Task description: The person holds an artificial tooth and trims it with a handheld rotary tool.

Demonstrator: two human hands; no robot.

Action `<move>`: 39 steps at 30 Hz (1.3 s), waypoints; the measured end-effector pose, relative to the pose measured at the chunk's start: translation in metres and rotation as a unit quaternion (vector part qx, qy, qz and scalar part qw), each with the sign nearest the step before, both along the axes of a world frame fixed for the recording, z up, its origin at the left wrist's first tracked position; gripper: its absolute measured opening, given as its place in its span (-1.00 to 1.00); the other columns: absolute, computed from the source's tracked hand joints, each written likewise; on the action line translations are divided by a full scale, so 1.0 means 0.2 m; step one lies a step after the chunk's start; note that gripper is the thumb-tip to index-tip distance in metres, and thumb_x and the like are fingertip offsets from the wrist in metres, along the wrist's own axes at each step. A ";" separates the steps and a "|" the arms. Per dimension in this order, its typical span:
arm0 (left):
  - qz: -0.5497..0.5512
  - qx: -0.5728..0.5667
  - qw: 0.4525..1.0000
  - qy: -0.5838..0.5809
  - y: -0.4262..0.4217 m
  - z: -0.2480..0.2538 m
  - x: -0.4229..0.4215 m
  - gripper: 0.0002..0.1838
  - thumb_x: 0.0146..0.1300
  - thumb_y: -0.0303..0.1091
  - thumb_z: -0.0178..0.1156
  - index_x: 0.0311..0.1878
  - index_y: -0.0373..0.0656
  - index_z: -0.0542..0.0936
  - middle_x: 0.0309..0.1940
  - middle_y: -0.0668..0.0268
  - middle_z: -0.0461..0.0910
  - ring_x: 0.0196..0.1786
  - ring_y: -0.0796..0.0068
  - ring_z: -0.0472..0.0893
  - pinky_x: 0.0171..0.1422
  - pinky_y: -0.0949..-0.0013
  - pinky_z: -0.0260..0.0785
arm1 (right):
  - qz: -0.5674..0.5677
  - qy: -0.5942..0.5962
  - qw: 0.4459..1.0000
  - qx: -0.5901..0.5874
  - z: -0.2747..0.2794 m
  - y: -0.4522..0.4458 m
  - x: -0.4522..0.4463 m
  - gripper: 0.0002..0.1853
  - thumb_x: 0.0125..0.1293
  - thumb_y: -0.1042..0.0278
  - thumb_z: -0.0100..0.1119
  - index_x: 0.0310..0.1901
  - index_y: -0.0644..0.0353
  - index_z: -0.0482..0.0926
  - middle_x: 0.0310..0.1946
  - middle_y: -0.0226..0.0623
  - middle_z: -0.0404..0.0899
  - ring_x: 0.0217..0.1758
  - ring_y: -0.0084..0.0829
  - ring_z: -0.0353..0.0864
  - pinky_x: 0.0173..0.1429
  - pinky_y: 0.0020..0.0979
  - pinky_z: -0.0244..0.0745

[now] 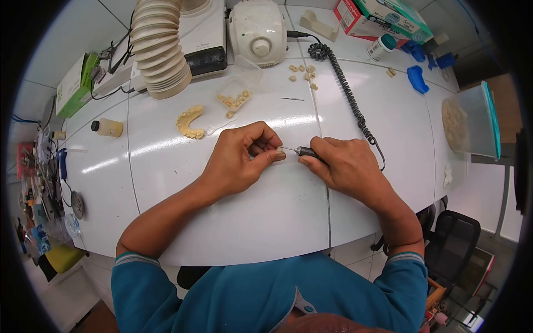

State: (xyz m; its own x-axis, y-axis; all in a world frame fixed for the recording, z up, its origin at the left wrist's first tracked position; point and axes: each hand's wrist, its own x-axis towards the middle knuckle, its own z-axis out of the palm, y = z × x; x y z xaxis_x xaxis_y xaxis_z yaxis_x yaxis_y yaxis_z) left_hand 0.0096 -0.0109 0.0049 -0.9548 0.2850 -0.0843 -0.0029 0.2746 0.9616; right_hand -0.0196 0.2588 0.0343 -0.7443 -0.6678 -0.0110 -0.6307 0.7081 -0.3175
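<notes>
My left hand (244, 152) is closed, pinching a small pale tooth-like piece (280, 149) between thumb and fingertips; most of it is hidden. In my right hand (347, 164) is a dark rotary handpiece (306, 152), held like a pen. Its thin bur (290, 149) points left and reaches the piece; whether they touch I cannot tell. Beyond my left hand lie a yellowish dental arch model (190, 122) and an open clear plastic box (235, 101) of small tooth-like pieces. A slim metal bur (292, 99) rests on the table further back.
A coiled black cord (347, 77) runs from the white control unit (258, 33) toward my right hand. A ribbed suction hose (160, 50) hangs at back left. Several loose pieces (301, 68) lie behind. A small bottle (107, 127) stands left, a lidded tub (469, 119) right.
</notes>
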 end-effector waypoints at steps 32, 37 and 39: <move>0.012 -0.002 1.000 0.002 0.00 0.02 0.00 -0.81 0.40 -0.43 0.60 -0.12 -0.29 0.75 -0.23 0.34 0.79 -0.20 0.66 0.70 -0.07 0.51 0.57 | -0.006 0.003 1.000 -0.004 -0.01 0.00 0.01 -0.52 0.66 -0.18 0.30 -0.23 0.12 0.62 -0.46 -0.26 0.74 -0.51 -0.08 0.74 -0.40 -0.09 0.59; 0.039 0.006 0.999 -0.016 0.01 0.02 0.00 -0.80 0.35 -0.43 0.64 -0.19 -0.28 0.75 -0.29 0.38 0.79 -0.26 0.70 0.68 -0.13 0.53 0.55 | 0.001 0.005 1.000 -0.001 -0.01 0.00 0.01 -0.52 0.66 -0.19 0.29 -0.21 0.12 0.62 -0.45 -0.27 0.74 -0.52 -0.08 0.75 -0.41 -0.09 0.59; 0.043 0.009 0.999 -0.017 0.01 0.01 0.00 -0.79 0.34 -0.42 0.64 -0.20 -0.28 0.76 -0.30 0.39 0.79 -0.27 0.72 0.67 -0.14 0.53 0.54 | 0.004 0.008 1.000 -0.001 -0.01 0.00 0.01 -0.52 0.66 -0.19 0.29 -0.21 0.11 0.62 -0.46 -0.27 0.74 -0.52 -0.08 0.74 -0.42 -0.10 0.58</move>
State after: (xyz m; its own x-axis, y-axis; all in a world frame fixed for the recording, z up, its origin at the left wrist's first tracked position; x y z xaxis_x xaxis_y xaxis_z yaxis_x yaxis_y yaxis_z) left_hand 0.0104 -0.0082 0.0076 -0.9724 0.2039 -0.1135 -0.0593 0.2547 0.9652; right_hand -0.0178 0.2590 0.0329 -0.7384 -0.6743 0.0020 -0.6421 0.7022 -0.3077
